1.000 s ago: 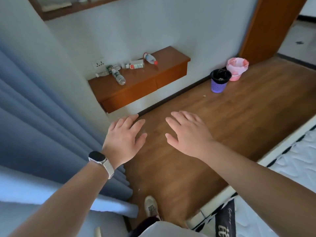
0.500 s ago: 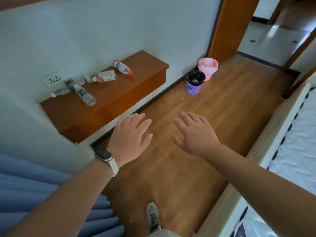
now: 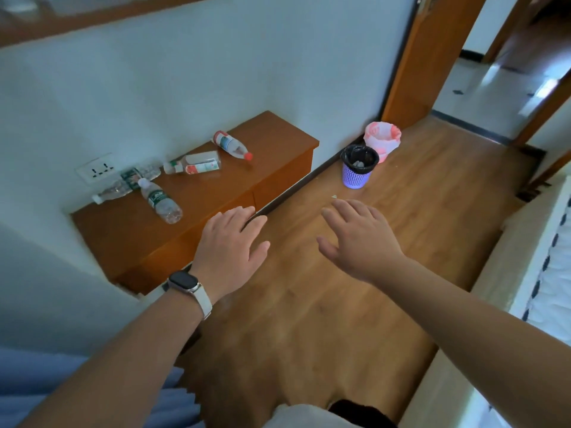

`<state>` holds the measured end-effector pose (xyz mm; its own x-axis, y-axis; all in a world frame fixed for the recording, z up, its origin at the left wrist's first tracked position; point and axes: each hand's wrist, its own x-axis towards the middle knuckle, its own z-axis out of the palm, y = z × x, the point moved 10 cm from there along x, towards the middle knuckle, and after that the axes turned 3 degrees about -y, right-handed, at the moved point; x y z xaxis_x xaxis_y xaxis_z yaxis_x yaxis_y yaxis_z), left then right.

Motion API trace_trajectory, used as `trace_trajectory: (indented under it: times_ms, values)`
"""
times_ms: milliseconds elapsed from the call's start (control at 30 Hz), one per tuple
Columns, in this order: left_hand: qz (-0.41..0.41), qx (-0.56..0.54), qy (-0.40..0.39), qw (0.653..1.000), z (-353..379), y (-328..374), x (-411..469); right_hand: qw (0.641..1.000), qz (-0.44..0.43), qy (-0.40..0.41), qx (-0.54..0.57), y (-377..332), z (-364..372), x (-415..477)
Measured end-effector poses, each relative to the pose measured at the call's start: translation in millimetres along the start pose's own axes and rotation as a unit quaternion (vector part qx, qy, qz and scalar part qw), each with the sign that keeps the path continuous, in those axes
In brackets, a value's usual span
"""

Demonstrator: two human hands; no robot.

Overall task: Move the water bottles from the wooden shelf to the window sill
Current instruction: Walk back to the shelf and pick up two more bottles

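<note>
A low wooden shelf (image 3: 129, 239) is fixed to the white wall at the left. Several plastic water bottles lie on their sides on it: a green-label bottle (image 3: 160, 201) nearest me, another green-label one (image 3: 126, 183) against the wall, a red-and-white label bottle (image 3: 194, 163), and a red-capped bottle (image 3: 231, 144) farthest back. My left hand (image 3: 230, 245), with a watch on the wrist, hovers flat and empty near the shelf's front edge. My right hand (image 3: 358, 239) hovers flat and empty over the floor. No window sill shows.
A purple bin with a black liner (image 3: 358, 169) and a pink bin (image 3: 381, 140) stand on the wooden floor by the wall. A bed edge (image 3: 506, 273) runs along the right. Blue curtain folds (image 3: 27, 384) hang at lower left. A doorway (image 3: 494, 81) opens at upper right.
The view has swung right and closer to the shelf, so the curtain has slid out to the lower left. Both hands stay flat and empty, now nearer the shelf.
</note>
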<state>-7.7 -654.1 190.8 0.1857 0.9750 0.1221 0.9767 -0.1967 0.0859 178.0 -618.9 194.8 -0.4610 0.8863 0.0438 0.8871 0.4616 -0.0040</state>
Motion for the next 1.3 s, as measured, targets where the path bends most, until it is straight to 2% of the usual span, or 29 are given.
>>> trace_trajectory:
  times_ms: [233, 433, 800, 933, 1300]
  values:
    - [-0.032, 0.012, 0.01, 0.999, 10, -22, 41, 0.999, -0.024, -0.018, 0.024, 26, 29, 52]
    - [-0.113, 0.047, -0.022, 0.992, 20, -36, 96, 0.995, -0.082, -0.026, 0.042, 54, 41, 135]
    - [-0.214, 0.091, -0.004, 0.973, 13, -40, 193, 0.984, -0.171, -0.021, 0.049, 122, 34, 258]
    - [-0.265, 0.092, -0.007, 0.96, 18, -57, 202, 0.98, -0.182, -0.054, 0.067, 123, 48, 290]
    - [-0.298, 0.052, 0.002, 0.953, 63, -143, 265, 0.969, -0.221, -0.09, 0.06, 93, 89, 394]
